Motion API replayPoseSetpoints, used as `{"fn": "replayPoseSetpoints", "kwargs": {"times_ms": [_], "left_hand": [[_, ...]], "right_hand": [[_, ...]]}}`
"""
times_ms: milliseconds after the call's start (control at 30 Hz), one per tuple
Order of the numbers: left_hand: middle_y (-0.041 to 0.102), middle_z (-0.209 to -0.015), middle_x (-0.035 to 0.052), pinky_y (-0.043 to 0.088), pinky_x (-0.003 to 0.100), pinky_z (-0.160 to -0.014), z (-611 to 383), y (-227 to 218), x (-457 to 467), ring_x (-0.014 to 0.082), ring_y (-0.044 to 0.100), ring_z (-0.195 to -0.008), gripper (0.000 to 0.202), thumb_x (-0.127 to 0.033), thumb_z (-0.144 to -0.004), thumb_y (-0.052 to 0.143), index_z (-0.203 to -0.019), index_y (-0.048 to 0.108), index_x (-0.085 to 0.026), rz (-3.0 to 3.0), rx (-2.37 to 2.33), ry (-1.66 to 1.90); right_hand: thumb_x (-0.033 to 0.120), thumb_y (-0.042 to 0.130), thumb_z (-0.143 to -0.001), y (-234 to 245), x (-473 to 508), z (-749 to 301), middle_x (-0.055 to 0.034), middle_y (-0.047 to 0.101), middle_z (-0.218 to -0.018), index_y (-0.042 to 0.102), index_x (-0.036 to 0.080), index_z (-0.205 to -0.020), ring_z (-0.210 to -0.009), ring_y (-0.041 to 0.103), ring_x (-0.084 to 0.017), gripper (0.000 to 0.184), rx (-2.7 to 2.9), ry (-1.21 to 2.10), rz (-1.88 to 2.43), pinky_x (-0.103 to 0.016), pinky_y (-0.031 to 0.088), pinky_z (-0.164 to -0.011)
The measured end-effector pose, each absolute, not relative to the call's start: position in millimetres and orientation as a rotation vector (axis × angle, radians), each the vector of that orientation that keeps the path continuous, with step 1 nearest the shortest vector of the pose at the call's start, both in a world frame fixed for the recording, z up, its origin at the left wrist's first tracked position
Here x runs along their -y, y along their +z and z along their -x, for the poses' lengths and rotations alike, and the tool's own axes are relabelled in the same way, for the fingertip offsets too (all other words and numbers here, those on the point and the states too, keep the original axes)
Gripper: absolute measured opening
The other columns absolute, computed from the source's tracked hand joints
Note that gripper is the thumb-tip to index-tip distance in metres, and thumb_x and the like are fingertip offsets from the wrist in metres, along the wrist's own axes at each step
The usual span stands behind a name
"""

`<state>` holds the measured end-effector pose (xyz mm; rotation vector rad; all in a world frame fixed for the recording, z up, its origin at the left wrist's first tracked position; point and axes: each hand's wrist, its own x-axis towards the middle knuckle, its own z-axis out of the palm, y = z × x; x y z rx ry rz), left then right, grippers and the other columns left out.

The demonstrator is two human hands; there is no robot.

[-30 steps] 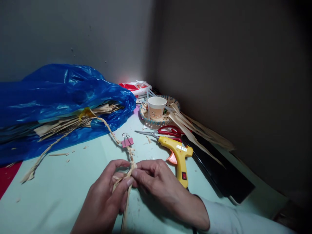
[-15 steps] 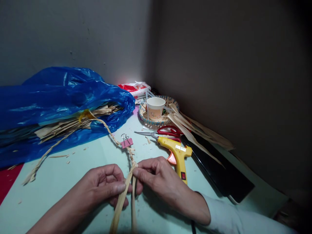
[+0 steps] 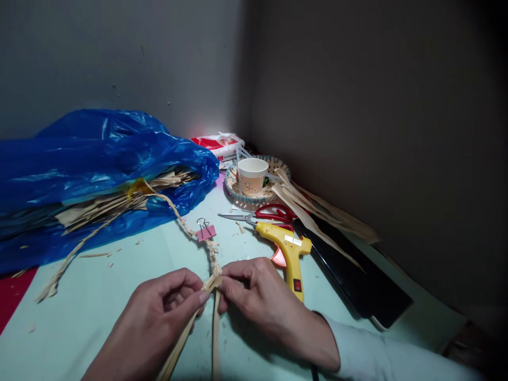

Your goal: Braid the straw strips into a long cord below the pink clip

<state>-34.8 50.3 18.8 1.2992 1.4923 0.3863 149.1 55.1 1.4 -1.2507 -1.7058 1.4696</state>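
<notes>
A thin braided cord (image 3: 214,257) of pale dried-leaf strips runs down from a pink binder clip (image 3: 206,233) to my fingers. Below the clip my left hand (image 3: 170,301) pinches a flat strip (image 3: 183,338) between thumb and forefinger, close to the end of the braid. My right hand (image 3: 257,296) is closed on the strips at the braid's lower end, its thumb and forefinger pressed together there. Another strip (image 3: 215,338) hangs straight down between the hands. Beyond the clip, the braid leads up to a bundle of dried leaves (image 3: 95,209).
A blue plastic bag (image 3: 119,137) wraps the bundle at left. Behind and right lie red-handled scissors (image 3: 273,212), a yellow glue gun (image 3: 292,254), a woven basket (image 3: 254,201) holding a paper cup (image 3: 253,177), a black flat object (image 3: 357,280) under loose strips (image 3: 307,217), and a red-and-white packet (image 3: 222,145).
My left hand has moved slightly right and up along its strip, nearer the braid's end, and the strip now bends off to the left. The right hand has barely shifted.
</notes>
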Motion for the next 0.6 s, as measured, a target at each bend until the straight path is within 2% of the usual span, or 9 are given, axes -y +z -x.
{"fn": "replayPoseSetpoints", "kwargs": {"times_ms": [67, 133, 267, 433, 500, 600], "left_hand": [[0.055, -0.059, -0.0042, 0.039, 0.023, -0.055, 31, 17, -42, 0.0145, 0.048, -0.059, 0.032, -0.051, -0.078, 0.06, -0.068, 0.06, -0.022, -1.463, -1.618, 0.414], [0.047, -0.054, -0.006, 0.037, 0.023, -0.053, 24, 15, -32, 0.0133, 0.044, -0.053, 0.034, -0.05, -0.084, 0.051, -0.063, 0.053, -0.023, -1.653, -1.759, 0.491], [0.034, -0.05, -0.0089, 0.036, 0.024, -0.052, 9, 8, -16, 0.0104, 0.036, -0.042, 0.03, -0.028, -0.087, 0.047, -0.058, 0.04, -0.025, -2.155, -1.888, 0.602], [0.034, -0.048, -0.0084, 0.03, 0.025, -0.047, 2, 3, -13, 0.0104, 0.038, -0.039, 0.032, -0.014, -0.086, 0.047, -0.059, 0.034, -0.026, -2.606, -1.85, 0.675], [0.035, -0.048, -0.0083, 0.032, 0.025, -0.049, 2, 3, -14, 0.0101, 0.038, -0.039, 0.032, -0.014, -0.086, 0.046, -0.059, 0.034, -0.026, -2.61, -1.844, 0.702], [0.033, -0.048, -0.0093, 0.038, 0.022, -0.052, 6, 5, -13, 0.0084, 0.036, -0.038, 0.034, -0.017, -0.086, 0.047, -0.056, 0.034, -0.025, -2.437, -1.885, 0.725]], "right_hand": [[0.016, 0.049, -0.088, 0, -53, -149, 0.0015, 0.062, -0.059, 0.067, 0.014, -0.065, -0.051, 0.046, -0.008, 0.029, 1.736, 1.428, 1.278, -0.02, 0.034, -0.052], [0.015, 0.049, -0.088, -2, -52, -147, 0.0019, 0.062, -0.061, 0.066, 0.015, -0.067, -0.053, 0.048, -0.008, 0.028, 1.747, 1.407, 1.281, -0.02, 0.035, -0.054], [0.015, 0.047, -0.089, -4, -51, -143, 0.003, 0.058, -0.061, 0.061, 0.016, -0.067, -0.057, 0.047, -0.008, 0.026, 1.721, 1.42, 1.24, -0.021, 0.034, -0.055], [0.015, 0.047, -0.088, -1, -49, -142, 0.0061, 0.038, -0.055, 0.04, 0.017, -0.059, -0.055, 0.032, -0.008, 0.031, 1.754, 1.416, 1.2, -0.023, 0.025, -0.051], [0.016, 0.048, -0.088, 1, -48, -144, 0.0063, 0.036, -0.056, 0.038, 0.017, -0.06, -0.056, 0.031, -0.008, 0.03, 1.785, 1.419, 1.18, -0.024, 0.023, -0.051], [0.019, 0.049, -0.089, 4, -50, -148, 0.006, 0.038, -0.058, 0.043, 0.018, -0.064, -0.058, 0.033, -0.009, 0.027, 1.78, 1.453, 1.158, -0.023, 0.024, -0.052]]}}
